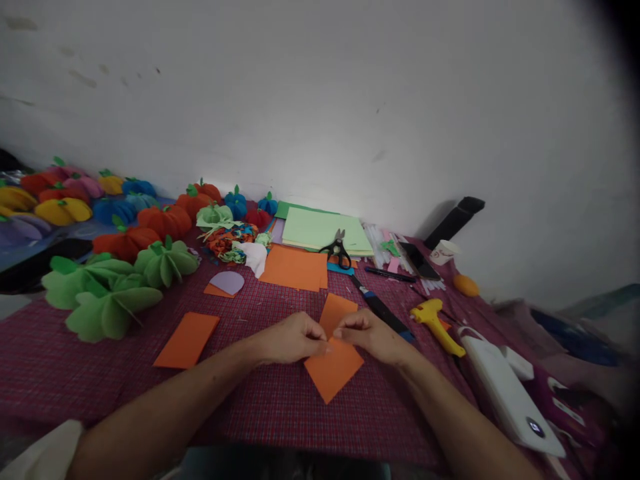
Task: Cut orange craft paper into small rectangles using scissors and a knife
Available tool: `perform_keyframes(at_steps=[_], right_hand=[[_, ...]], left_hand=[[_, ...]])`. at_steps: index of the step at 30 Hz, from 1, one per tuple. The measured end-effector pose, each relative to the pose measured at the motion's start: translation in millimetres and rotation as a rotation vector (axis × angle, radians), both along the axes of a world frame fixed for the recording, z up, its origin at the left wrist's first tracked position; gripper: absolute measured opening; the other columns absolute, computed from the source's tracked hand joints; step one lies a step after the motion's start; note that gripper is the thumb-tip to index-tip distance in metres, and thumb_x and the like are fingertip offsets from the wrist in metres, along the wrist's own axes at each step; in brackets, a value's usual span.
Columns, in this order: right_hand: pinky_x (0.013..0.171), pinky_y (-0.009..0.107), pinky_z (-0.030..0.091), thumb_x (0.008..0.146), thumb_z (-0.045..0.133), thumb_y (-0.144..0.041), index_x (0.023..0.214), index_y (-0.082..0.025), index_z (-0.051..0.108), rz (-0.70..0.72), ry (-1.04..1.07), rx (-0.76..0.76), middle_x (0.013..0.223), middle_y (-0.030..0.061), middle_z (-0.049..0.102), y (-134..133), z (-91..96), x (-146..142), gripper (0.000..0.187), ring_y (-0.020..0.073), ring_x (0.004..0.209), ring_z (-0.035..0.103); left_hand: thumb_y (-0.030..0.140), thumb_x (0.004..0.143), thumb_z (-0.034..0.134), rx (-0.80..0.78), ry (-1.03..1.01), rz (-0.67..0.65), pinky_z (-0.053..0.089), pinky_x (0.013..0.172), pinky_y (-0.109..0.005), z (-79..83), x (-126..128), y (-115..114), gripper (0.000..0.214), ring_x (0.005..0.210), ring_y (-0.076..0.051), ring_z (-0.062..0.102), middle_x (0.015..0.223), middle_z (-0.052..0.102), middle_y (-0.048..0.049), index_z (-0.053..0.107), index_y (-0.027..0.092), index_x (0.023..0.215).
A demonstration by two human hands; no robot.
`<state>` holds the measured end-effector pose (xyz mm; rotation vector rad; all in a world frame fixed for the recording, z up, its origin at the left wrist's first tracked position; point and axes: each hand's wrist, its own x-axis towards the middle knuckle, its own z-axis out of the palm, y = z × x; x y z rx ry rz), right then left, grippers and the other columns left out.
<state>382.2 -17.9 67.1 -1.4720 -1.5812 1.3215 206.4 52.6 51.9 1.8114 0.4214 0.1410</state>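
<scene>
Between my hands is an orange paper piece (334,373), one corner pointing toward me. My left hand (295,339) pinches its upper left edge between thumb and fingertips. On the other side my right hand (370,333) pinches the paper near its top edge. Just beyond the fingers lies another orange paper strip (339,307); whether it joins the held piece is hidden by the hands. An orange paper rectangle (187,341) rests to the left of my left forearm. A blue-and-black cutter (383,310) lies beyond my right hand.
Black-handled scissors (337,252) lie on green and orange paper sheets (293,268). Several paper pumpkins (165,220) crowd the left. A yellow glue gun (435,323) and a white power bank (510,393) are on the right. Paper scraps (230,241) are heaped near the back.
</scene>
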Motion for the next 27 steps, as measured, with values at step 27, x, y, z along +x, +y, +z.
perform_keyframes(at_steps=[27], right_hand=[[0.051,0.022,0.034,0.068,0.061,-0.043,0.065,-0.013,0.059,-0.275,0.125,0.08,0.059,-0.0005,0.054,5,-2.6,13,0.031,0.0084,0.052,0.044]], left_hand=[[0.044,0.072,0.051,-0.167,-0.06,0.145,0.032,0.049,-0.021,-4.1,5,0,0.035,0.048,-0.009,0.045,0.052,0.054,0.0003,0.057,0.012,0.057]])
